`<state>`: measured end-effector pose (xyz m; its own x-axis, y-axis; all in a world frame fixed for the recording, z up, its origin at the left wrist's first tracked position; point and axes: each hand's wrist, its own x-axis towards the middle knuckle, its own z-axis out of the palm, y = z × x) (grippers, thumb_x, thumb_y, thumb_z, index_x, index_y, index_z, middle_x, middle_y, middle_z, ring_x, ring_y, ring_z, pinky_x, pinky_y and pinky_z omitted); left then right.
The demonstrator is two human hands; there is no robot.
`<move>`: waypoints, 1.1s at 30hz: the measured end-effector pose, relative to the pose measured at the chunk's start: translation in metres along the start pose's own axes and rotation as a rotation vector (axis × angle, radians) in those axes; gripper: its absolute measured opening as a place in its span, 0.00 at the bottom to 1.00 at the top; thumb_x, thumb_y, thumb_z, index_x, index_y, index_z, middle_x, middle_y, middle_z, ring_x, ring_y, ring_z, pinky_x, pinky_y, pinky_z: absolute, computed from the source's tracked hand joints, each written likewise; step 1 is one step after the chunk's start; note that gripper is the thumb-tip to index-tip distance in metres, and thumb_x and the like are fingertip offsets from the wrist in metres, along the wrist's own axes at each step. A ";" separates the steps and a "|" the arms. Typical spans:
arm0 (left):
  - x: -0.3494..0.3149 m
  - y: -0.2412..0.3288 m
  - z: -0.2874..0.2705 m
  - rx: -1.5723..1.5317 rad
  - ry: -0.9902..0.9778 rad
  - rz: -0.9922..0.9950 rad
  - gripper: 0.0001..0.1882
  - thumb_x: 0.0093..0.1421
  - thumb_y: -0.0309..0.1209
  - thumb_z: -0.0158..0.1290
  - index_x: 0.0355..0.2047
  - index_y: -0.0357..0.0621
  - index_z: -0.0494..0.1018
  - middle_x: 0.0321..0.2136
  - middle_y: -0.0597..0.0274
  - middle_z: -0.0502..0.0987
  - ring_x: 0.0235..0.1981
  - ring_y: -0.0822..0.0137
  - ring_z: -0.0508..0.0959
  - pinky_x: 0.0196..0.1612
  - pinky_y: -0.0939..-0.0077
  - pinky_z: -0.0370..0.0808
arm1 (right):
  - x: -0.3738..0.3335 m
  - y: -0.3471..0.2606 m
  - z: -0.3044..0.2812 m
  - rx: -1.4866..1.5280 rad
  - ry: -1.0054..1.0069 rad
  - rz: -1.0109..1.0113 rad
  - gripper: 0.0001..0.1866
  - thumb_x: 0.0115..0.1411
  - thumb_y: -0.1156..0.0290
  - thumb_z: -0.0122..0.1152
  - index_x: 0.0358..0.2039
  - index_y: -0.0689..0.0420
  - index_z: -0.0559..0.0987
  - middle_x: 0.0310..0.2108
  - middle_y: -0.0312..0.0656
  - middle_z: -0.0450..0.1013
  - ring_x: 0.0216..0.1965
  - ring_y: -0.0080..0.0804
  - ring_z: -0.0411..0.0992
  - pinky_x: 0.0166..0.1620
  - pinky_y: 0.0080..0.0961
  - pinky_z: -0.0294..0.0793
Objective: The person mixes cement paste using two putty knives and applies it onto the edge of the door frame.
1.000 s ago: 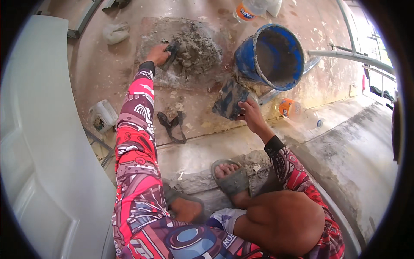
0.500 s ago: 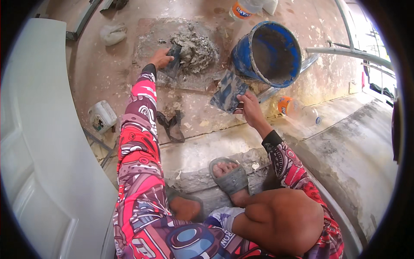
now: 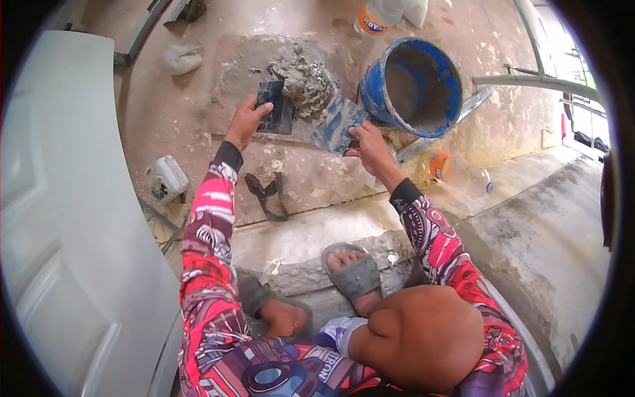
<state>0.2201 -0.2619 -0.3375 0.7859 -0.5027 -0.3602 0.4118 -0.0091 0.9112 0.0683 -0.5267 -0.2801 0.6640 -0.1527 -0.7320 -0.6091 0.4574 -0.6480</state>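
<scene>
My left hand (image 3: pixel 247 122) is closed on the edge of a dark, rectangular flat scraper (image 3: pixel 275 109), thumb on its face. The scraper stands just left of a mound of wet grey mortar (image 3: pixel 305 83) on a smeared board (image 3: pixel 233 86). My right hand (image 3: pixel 372 147) grips a second flat scraper (image 3: pixel 336 126), blue-grey and streaked with mortar. This one slants near the mound's lower right edge; whether it touches the mortar I cannot tell. To the right of the mound, a blue bucket (image 3: pixel 378 86) tilts, grey residue coating its inside.
Plastic bottles lie beyond the bucket (image 3: pixel 376 16) and to its near side (image 3: pixel 458 171). At left are a white jug (image 3: pixel 167 180), a white bag (image 3: pixel 182 59) and a large white panel (image 3: pixel 63 185). A dark strap (image 3: pixel 268 197) lies before the board; metal bars (image 3: pixel 529 81) cross the right.
My left hand has drawn its scraper back from the mound toward me and turned it more upright. My right hand has moved its scraper leftward, closer to the mortar.
</scene>
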 end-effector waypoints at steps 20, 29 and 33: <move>-0.091 0.181 0.060 1.011 0.157 1.103 0.25 0.46 0.13 0.50 0.46 0.42 0.79 0.45 0.57 0.81 0.41 0.55 0.79 0.48 0.67 0.75 | -0.046 -0.093 0.053 0.450 -0.468 -0.084 0.04 0.62 0.76 0.52 0.36 0.53 0.69 0.31 0.34 0.75 0.28 0.30 0.79 0.35 0.38 0.83; -0.096 0.156 0.073 1.018 0.313 1.105 0.28 0.48 0.11 0.48 0.51 0.37 0.76 0.48 0.50 0.79 0.52 0.53 0.78 0.55 0.61 0.74 | -0.079 -0.102 0.064 0.553 -0.499 -0.139 0.09 0.64 0.78 0.48 0.45 0.58 0.71 0.43 0.39 0.76 0.44 0.30 0.77 0.46 0.42 0.82; -0.099 0.159 0.073 1.064 0.278 1.108 0.26 0.50 0.12 0.48 0.51 0.35 0.75 0.49 0.50 0.78 0.52 0.53 0.78 0.56 0.61 0.73 | -0.079 -0.101 0.056 0.539 -0.533 -0.181 0.10 0.65 0.78 0.47 0.46 0.59 0.72 0.45 0.40 0.75 0.44 0.29 0.77 0.49 0.39 0.80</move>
<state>0.1741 -0.2766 -0.1428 0.5723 -0.5040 0.6469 -0.8184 -0.4016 0.4111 0.1014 -0.5115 -0.1450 0.9348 0.1136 -0.3366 -0.2673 0.8491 -0.4556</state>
